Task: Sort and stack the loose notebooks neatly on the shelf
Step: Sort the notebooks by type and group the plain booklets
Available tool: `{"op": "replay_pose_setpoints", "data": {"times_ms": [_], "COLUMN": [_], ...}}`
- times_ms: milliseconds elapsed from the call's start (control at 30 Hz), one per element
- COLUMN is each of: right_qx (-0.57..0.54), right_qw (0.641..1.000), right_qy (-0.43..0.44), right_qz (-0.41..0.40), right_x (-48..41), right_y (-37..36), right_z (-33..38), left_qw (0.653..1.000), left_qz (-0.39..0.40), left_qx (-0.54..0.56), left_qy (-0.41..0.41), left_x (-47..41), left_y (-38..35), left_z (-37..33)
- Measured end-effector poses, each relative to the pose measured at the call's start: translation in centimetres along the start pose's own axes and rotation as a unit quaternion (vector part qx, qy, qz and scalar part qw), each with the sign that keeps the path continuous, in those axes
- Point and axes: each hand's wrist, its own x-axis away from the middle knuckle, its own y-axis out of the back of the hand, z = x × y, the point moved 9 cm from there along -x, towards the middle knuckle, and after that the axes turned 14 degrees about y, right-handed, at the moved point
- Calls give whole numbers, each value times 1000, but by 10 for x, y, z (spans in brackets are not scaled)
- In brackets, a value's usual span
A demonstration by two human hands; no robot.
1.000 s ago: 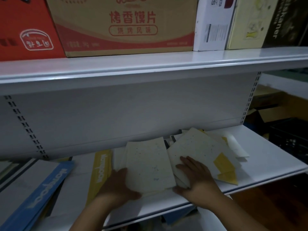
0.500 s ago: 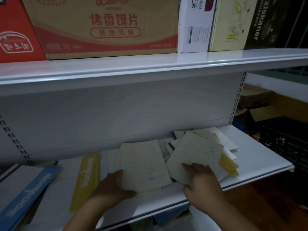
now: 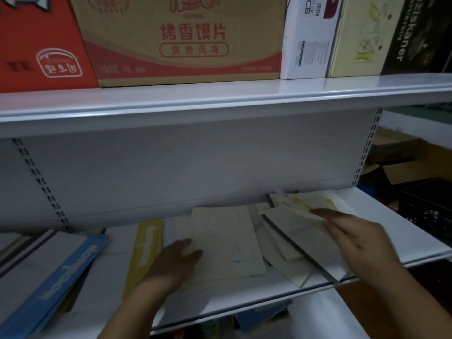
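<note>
Cream notebook [image 3: 226,243]: lay flat on the lower shelf [image 3: 381,216], long axis running front to back, slightly tilted. Left hand [image 3: 176,260]: palm down, fingers spread open, pressing its left edge. Loose notebooks [image 3: 288,236]: fanned askew just right of the cream notebook. Right hand [image 3: 354,238]: fingers extended over them, grip unclear through blur. Yellow-spined book [image 3: 146,250]: left of the cream notebook.
</note>
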Motion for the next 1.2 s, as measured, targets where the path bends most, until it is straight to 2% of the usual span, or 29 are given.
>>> {"op": "replay_pose_setpoints", "data": {"times_ms": [100,133,200,267,300,367,433,467,533,667,767,867,900,933,1000,1033,1067,1133,1200], "right_qx": [25,14,86,153,140,158,215,272,301,267,209,250,247,226,177,167,140,59,-70], "right_qw": [994,985,948,909,911,942,950,934,901,876,890,903,919,939,970,976,977,970,956], "right_qy": [87,128,197,198,162,65,-62,-117,-197,-183,-184,-177,-168,-154,-81,-18,41,128,121], "right_qz": [61,114,235,334,354,289,217,203,240,358,362,301,258,210,142,140,158,199,258], "right_x": [-17,-18,-9,7,13,16,22,26,45,65,64,45,33,20,-6,-13,-15,-13,-5], "right_y": [-65,-97,-161,-192,-193,-170,-130,-109,-89,-91,-84,-73,-69,-70,-86,-105,-130,-174,-205], "right_z": [27,37,46,36,28,1,-37,-55,-77,-66,-40,-12,1,18,69,101,132,177,182], "left_qw": [979,969,969,981,981,961,957,955,953,953,973,992,986,968,919,905,903,928,942], "left_qz": [-127,-155,-151,-89,-54,-18,-25,-33,-30,-26,-18,-26,12,88,232,250,223,64,-72], "left_qx": [153,180,152,18,-68,-209,-224,-232,-240,-243,-163,52,142,229,319,344,368,367,327], "left_qy": [-48,-72,-123,-169,-175,-183,-181,-179,-180,-180,-165,-112,-89,-61,-2,7,8,-2,-3], "left_x": [10,17,22,21,20,18,11,8,8,9,12,20,23,31,52,56,56,40,25], "left_y": [36,43,39,9,-9,-37,-45,-45,-47,-48,-37,-7,-4,-10,-29,-29,-20,25,72], "left_z": [-11,-16,-26,-36,-34,-28,-25,-25,-27,-29,-26,-22,-20,-20,-21,-19,-16,4,28]}}
